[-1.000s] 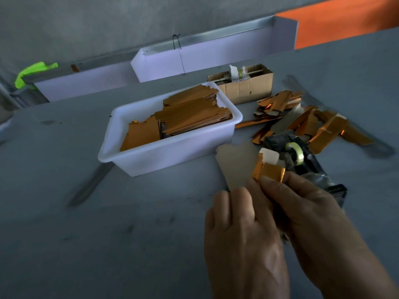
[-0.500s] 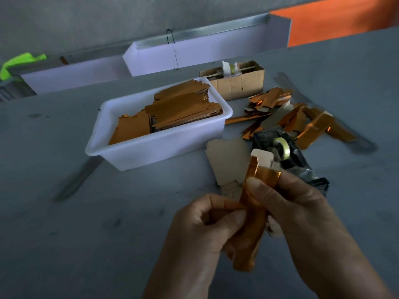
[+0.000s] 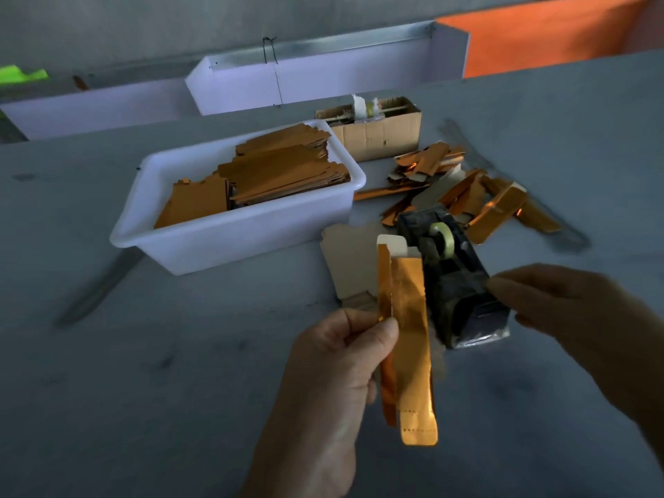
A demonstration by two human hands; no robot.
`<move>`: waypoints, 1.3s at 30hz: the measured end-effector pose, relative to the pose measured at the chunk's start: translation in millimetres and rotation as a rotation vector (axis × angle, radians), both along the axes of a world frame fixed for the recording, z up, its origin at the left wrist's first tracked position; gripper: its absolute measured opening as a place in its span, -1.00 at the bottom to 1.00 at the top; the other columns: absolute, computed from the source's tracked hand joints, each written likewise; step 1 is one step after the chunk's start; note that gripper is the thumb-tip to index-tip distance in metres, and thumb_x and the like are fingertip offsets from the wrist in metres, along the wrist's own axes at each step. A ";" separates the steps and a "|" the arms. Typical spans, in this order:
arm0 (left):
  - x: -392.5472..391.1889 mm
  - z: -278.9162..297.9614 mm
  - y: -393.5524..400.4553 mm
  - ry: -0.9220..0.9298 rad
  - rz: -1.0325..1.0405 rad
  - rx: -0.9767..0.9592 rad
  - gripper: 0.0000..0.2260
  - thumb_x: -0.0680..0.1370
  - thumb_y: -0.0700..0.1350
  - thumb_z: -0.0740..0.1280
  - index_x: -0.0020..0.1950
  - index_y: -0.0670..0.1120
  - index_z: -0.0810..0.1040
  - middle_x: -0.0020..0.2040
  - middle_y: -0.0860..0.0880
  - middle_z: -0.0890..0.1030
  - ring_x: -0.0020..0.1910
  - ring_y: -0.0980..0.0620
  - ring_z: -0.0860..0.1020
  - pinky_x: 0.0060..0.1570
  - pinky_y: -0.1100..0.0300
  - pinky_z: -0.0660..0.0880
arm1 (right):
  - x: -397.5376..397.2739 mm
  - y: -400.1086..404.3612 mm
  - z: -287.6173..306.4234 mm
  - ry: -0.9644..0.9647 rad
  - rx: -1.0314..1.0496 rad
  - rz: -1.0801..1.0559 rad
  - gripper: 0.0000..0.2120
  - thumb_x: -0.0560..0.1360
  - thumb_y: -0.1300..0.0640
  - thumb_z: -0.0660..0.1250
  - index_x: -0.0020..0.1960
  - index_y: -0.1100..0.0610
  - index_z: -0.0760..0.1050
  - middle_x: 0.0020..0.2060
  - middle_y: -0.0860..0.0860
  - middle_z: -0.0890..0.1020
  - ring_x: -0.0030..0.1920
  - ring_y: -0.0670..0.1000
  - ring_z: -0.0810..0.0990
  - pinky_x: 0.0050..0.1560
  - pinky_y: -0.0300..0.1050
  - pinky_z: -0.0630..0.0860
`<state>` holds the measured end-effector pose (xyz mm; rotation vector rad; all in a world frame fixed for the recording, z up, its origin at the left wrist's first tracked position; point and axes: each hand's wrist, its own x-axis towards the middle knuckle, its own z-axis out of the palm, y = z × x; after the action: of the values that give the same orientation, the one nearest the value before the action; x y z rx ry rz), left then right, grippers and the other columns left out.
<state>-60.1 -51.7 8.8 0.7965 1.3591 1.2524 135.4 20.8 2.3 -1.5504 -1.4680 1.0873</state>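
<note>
My left hand [image 3: 334,368] pinches a long, narrow gold foil carton [image 3: 409,336] between thumb and fingers and holds it upright above the table; its pale top flap points away from me. My right hand [image 3: 560,310] is off the carton, to its right, fingers reaching toward the black tape dispenser [image 3: 452,278] with a yellowish tape roll [image 3: 442,236]; it looks blurred and holds nothing that I can see. A flat grey carton blank [image 3: 345,260] lies on the table behind the held carton.
A white plastic tub [image 3: 230,239] holds stacks of flat gold blanks. Folded gold cartons [image 3: 478,195] lie in a heap at right of it. A small cardboard box [image 3: 381,133] stands behind. White panels [image 3: 323,80] line the table's far edge.
My right hand has let go of the carton's top and moved right toward the tape dispenser. My left hand now holds the carton alone, more upright and higher.
</note>
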 end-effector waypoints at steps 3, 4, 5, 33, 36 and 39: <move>6.7 -3.6 1.6 -0.020 -0.002 -0.013 -0.78 0.49 -0.23 0.38 -0.37 -0.08 0.57 -0.43 -0.11 0.42 -0.50 0.06 0.33 -0.57 0.34 0.26 | -2.4 1.2 -4.0 0.008 -0.020 0.038 -0.94 0.39 0.04 0.44 -0.19 -0.12 0.66 -0.28 -0.02 0.70 -0.15 0.03 0.65 -0.01 0.08 0.56; 8.7 -4.2 2.0 -0.024 0.001 -0.015 -0.78 0.49 -0.23 0.38 -0.37 -0.08 0.58 -0.43 -0.10 0.42 -0.50 0.06 0.33 -0.57 0.35 0.26 | -3.9 2.1 -4.3 0.001 -0.010 0.049 -0.94 0.38 0.05 0.44 -0.21 -0.11 0.66 -0.30 -0.05 0.69 -0.19 -0.02 0.65 -0.10 -0.01 0.55; 10.5 -5.2 2.5 -0.030 0.002 -0.013 -0.80 0.48 -0.23 0.39 -0.36 -0.09 0.58 -0.43 -0.09 0.44 -0.50 0.07 0.34 -0.57 0.35 0.27 | -5.3 3.1 -3.3 -0.012 -0.012 0.053 -0.93 0.38 0.07 0.44 -0.24 -0.10 0.66 -0.32 -0.07 0.69 -0.23 -0.05 0.64 -0.17 -0.09 0.51; 44.1 -7.0 22.7 -0.136 -0.031 0.034 -0.84 0.48 -0.20 0.41 -0.31 -0.07 0.61 -0.38 -0.06 0.50 -0.50 0.11 0.34 -0.57 0.36 0.26 | -17.9 -24.3 -21.0 0.050 0.252 -0.153 -0.89 0.40 0.17 0.41 -0.31 0.06 0.57 0.15 -0.19 0.53 0.08 -0.35 0.52 -0.04 -0.37 0.40; 49.6 -2.7 26.6 -0.098 -0.061 0.044 -0.85 0.49 -0.19 0.41 -0.29 -0.05 0.61 -0.35 -0.03 0.54 -0.49 0.14 0.38 -0.55 0.37 0.29 | -21.5 -26.3 -23.7 0.065 0.255 -0.183 -0.86 0.41 0.22 0.40 -0.30 0.06 0.56 0.14 -0.17 0.54 0.11 -0.22 0.54 0.10 -0.12 0.50; 53.1 0.7 30.8 -0.028 -0.083 0.065 -0.86 0.50 -0.18 0.41 -0.27 -0.03 0.60 -0.39 0.06 0.56 -0.51 0.22 0.42 -0.54 0.40 0.30 | -23.8 -28.4 -26.1 0.027 0.273 -0.209 -0.86 0.42 0.19 0.38 -0.28 0.01 0.56 0.10 -0.22 0.54 0.08 -0.15 0.58 0.10 0.03 0.54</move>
<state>-7.0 -20.9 9.5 0.8685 1.2556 1.2431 111.6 -7.5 -23.8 -1.4508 -1.3397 0.7501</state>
